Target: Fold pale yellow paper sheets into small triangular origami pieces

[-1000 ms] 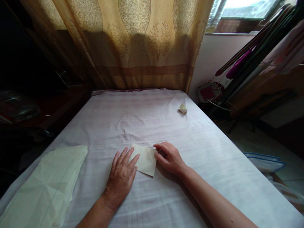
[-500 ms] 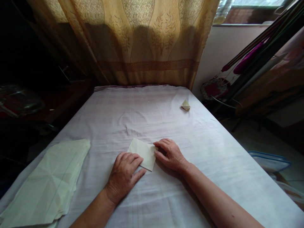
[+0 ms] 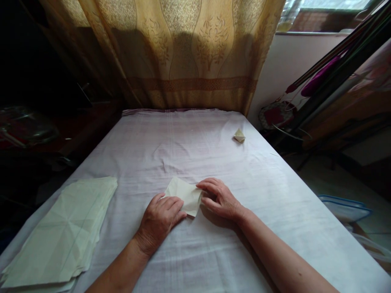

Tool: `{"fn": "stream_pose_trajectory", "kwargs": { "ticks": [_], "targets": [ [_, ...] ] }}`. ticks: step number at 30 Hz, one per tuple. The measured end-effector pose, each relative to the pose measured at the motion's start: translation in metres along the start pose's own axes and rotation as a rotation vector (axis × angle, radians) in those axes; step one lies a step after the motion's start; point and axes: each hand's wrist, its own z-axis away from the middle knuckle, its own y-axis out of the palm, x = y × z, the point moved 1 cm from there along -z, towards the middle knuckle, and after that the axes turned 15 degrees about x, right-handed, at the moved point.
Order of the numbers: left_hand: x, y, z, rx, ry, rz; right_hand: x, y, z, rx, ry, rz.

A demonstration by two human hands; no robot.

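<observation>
A small folded piece of pale paper (image 3: pixel 186 194) sits between my two hands over the cloth, its near edge slightly raised. My left hand (image 3: pixel 163 213) grips its left near side, fingers lying over the top and the thumb tucked at the near edge. At the right corner, my right hand (image 3: pixel 218 198) holds the paper between fingers and thumb. To the left lies a stack of pale creased sheets (image 3: pixel 61 232). A small folded paper shape (image 3: pixel 239 135) rests near the far right edge of the cloth.
A light checked cloth (image 3: pixel 146 158) with small wrinkles covers the surface. A gold patterned curtain (image 3: pixel 183 53) hangs behind the far edge. Blue-rimmed clear containers (image 3: pixel 345 207) stand low at the right, and a red bag (image 3: pixel 276 116) is beyond the right edge.
My left thumb has drawn in toward the fingers at the paper's near edge. The paper's near corner has lifted slightly. My right hand stays nearly in place.
</observation>
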Motion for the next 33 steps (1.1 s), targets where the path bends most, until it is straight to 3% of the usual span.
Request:
{"fn": "stream_pose_trajectory", "kwargs": {
  "ticks": [5,11,17,25,33],
  "targets": [
    [0.002,0.001,-0.001,-0.015,0.007,0.0,-0.002,0.001,0.005,0.104,-0.083,0.06],
    [0.004,0.002,0.0,-0.007,0.002,0.014,0.006,0.006,0.002,0.072,-0.083,0.231],
    [0.005,0.002,0.001,0.012,-0.011,0.06,0.017,0.004,0.0,0.13,-0.142,0.344],
    [0.001,0.002,0.003,-0.016,0.016,0.038,0.013,0.012,-0.003,-0.01,-0.152,0.269],
    [-0.006,-0.002,0.004,-0.069,-0.017,-0.015,0.026,0.011,-0.005,0.007,-0.188,0.096]
  ]
}}
